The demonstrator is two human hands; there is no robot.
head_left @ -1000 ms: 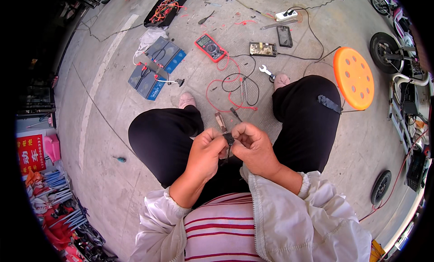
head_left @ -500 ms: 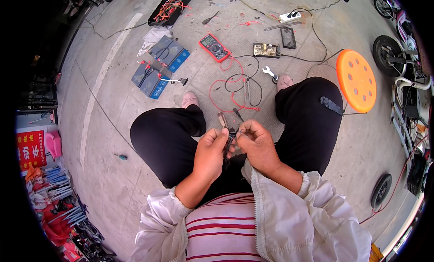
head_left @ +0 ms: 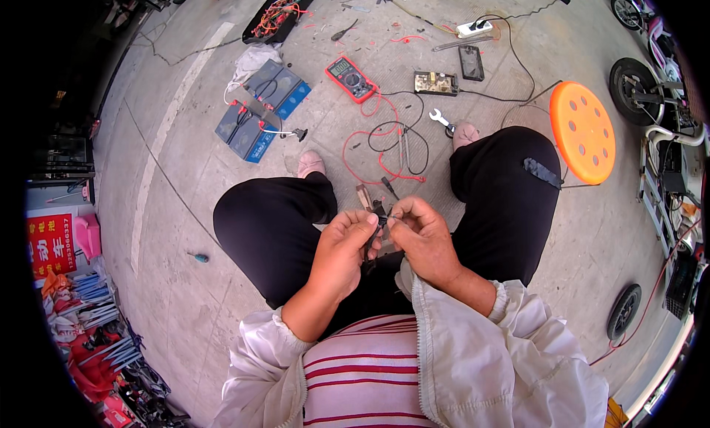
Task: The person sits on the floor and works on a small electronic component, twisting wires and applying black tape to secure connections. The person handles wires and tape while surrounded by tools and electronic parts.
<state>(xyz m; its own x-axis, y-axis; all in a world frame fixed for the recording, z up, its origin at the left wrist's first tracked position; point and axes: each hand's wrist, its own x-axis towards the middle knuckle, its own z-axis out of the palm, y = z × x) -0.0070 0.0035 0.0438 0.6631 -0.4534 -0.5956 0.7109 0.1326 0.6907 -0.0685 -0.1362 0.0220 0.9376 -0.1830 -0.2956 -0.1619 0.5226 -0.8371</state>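
Observation:
Close together above my lap, both hands work on one small black part with a black cable [head_left: 380, 208], perhaps a plug. My left hand [head_left: 339, 250] grips it between thumb and fingers. The fingertips of my right hand [head_left: 427, 243] pinch at its right side; the exact spot they hold is too small to make out. Just beyond my fingers show a brownish strip-like piece [head_left: 363, 196] and a thin dark tool [head_left: 388, 187]. A red multimeter [head_left: 351, 78] lies farther off, its red and black test leads spread on the floor between my feet.
Two blue-sided batteries [head_left: 244, 132] with wires stand at left. An opened circuit board case [head_left: 436, 83], a wrench [head_left: 441, 120] and a white power strip [head_left: 474, 29] lie ahead. An orange stool [head_left: 583, 132] is at right. A black box of wires [head_left: 279, 14] stands at the far left.
The black part has tilted slightly and shows more above my left thumb. My left hand has shifted a little; my right hand stays almost in place.

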